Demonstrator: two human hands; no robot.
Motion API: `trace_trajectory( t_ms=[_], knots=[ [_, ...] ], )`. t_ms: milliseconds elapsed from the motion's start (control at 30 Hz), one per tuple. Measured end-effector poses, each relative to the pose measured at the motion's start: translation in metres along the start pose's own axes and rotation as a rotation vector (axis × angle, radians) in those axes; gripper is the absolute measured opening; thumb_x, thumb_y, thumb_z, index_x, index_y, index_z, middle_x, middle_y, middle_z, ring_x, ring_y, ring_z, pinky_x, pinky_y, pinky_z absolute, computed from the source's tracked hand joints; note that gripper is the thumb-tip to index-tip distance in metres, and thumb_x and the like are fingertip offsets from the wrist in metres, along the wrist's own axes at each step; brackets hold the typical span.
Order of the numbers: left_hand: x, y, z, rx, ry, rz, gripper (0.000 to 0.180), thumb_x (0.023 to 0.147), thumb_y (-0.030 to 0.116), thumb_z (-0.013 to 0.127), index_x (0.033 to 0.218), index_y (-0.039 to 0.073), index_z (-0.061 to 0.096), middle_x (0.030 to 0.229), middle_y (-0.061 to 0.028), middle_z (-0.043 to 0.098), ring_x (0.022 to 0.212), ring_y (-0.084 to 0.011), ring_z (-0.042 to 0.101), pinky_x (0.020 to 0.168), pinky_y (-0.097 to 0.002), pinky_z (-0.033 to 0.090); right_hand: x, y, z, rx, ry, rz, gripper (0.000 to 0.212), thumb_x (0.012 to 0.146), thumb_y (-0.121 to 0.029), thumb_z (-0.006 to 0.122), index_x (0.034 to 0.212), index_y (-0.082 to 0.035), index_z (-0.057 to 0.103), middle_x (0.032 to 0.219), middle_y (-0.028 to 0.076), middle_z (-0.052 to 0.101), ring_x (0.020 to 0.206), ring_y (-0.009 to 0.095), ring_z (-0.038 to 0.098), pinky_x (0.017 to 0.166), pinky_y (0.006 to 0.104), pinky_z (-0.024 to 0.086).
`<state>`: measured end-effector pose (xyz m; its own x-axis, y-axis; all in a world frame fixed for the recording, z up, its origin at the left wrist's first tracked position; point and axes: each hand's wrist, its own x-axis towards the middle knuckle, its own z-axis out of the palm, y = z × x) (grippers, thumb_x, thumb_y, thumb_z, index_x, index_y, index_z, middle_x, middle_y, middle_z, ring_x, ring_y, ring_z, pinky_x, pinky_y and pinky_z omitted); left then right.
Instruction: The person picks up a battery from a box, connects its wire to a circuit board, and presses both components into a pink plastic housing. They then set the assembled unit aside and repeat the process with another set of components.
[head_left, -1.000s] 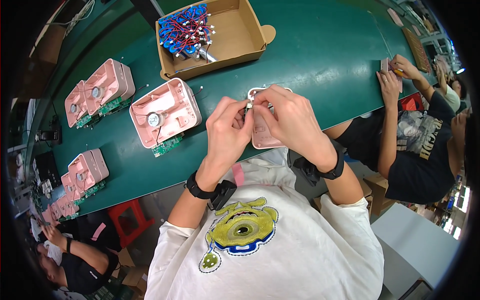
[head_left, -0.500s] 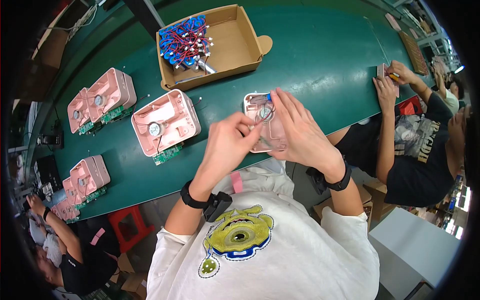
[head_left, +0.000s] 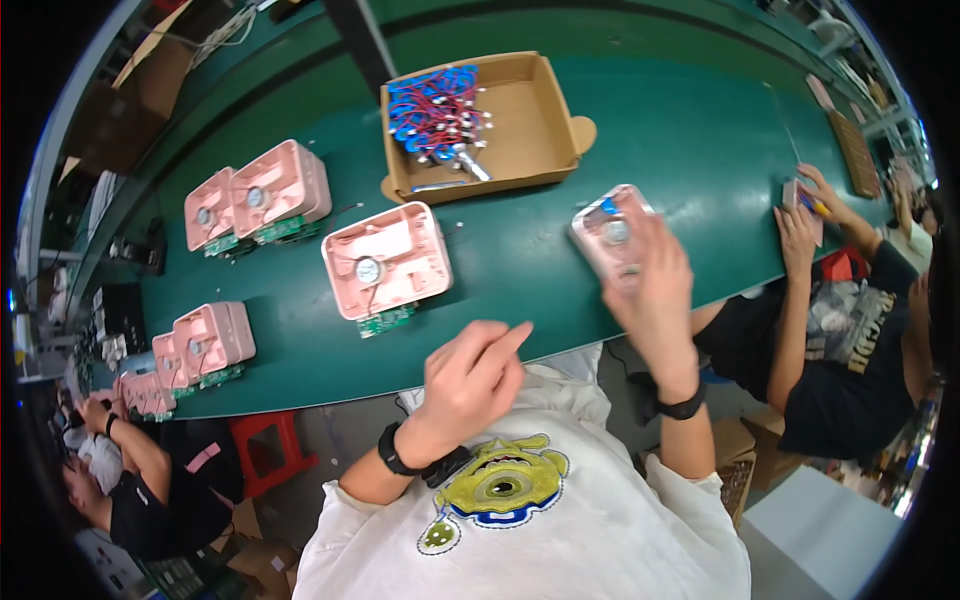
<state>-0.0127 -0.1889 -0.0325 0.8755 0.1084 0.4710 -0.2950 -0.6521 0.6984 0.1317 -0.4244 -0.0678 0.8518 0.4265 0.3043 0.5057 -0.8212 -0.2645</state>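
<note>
My right hand (head_left: 655, 285) grips the right side of a pink plastic housing (head_left: 590, 240) over the green bench. Inside it, a blue cylindrical battery (head_left: 606, 207) lies near the far end, close to a round silver speaker (head_left: 615, 231); my fingers hide the rest. Nearer to me and empty, my left hand (head_left: 475, 375) has its index finger stretched out and the other fingers partly curled. To its upper left sits another pink housing (head_left: 425, 245), with a speaker and a green circuit board (head_left: 386, 321) at its near edge.
An open cardboard box (head_left: 530, 120) at the back holds blue batteries (head_left: 425, 115) with red and black leads. More pink housings (head_left: 285, 180) with boards stand in groups at left. A co-worker's hands (head_left: 805, 225) handle a pink part at right; another person sits at lower left.
My left hand has let go of the wires and drawn back toward me. My right hand has carried the housing to the right. The view has shifted, so the bench things appear farther right.
</note>
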Motion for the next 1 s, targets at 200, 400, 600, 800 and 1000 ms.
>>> trace_trajectory(
  t_ms=[200, 400, 600, 800, 1000],
  knots=[
    [0.003, -0.048, -0.087, 0.446, 0.403, -0.228, 0.029, 0.083, -0.002, 0.075, 0.112, -0.001, 0.074, 0.093, -0.0112, 0.067, 0.078, -0.022, 0.065, 0.065, -0.0336, 0.051, 0.029, 0.098, 0.001, 0.004, 0.076, 0.167, 0.094, 0.078, -0.018, 0.087, 0.156, 0.001, 0.038, 0.15, 0.029, 0.051, 0.136, 0.049, 0.05, 0.111, 0.0562, 0.045],
    [0.015, -0.093, -0.106, 0.198, 0.163, -0.668, 0.019, 0.092, 0.009, 0.075, 0.103, -0.007, 0.073, 0.081, -0.0127, 0.063, 0.06, -0.0201, 0.058, 0.06, -0.0354, 0.046, 0.066, 0.017, -0.036, -0.154, 0.217, -0.115, 0.071, 0.087, -0.017, 0.083, 0.149, -0.002, 0.052, 0.141, 0.022, 0.062, 0.13, 0.041, 0.061, 0.105, 0.0487, 0.051],
    [0.025, -0.078, -0.114, 0.308, 0.141, -0.49, 0.015, 0.093, 0.007, 0.074, 0.098, -0.008, 0.073, 0.078, -0.009, 0.061, 0.059, -0.0141, 0.054, 0.056, -0.0323, 0.042, 0.079, -0.098, -0.038, 0.621, -0.257, -0.043, 0.025, 0.097, -0.014, 0.075, 0.119, -0.002, 0.074, 0.111, 0.014, 0.075, 0.101, 0.025, 0.071, 0.089, 0.0353, 0.056],
    [0.059, -0.028, -0.098, 0.167, -0.207, -0.227, 0.009, 0.092, 0.003, 0.07, 0.092, -0.006, 0.072, 0.083, -0.0161, 0.064, 0.062, -0.0334, 0.064, 0.06, -0.043, 0.049, 0.083, -0.096, -0.023, 0.779, -0.433, -0.184, 0.022, 0.104, -0.019, 0.068, 0.108, 0.001, 0.077, 0.11, 0.012, 0.076, 0.099, 0.017, 0.069, 0.089, 0.0313, 0.054],
    [0.067, -0.034, -0.015, 0.146, -0.474, -0.029, 0.007, 0.092, 0.003, 0.068, 0.089, -0.003, 0.07, 0.086, -0.0176, 0.061, 0.07, -0.0392, 0.062, 0.064, -0.0474, 0.05, 0.048, -0.061, 0.004, 1.327, -0.464, 0.269, 0.027, 0.106, -0.021, 0.065, 0.111, 0.003, 0.077, 0.113, 0.009, 0.078, 0.102, 0.014, 0.07, 0.094, 0.0309, 0.055]
  ],
)
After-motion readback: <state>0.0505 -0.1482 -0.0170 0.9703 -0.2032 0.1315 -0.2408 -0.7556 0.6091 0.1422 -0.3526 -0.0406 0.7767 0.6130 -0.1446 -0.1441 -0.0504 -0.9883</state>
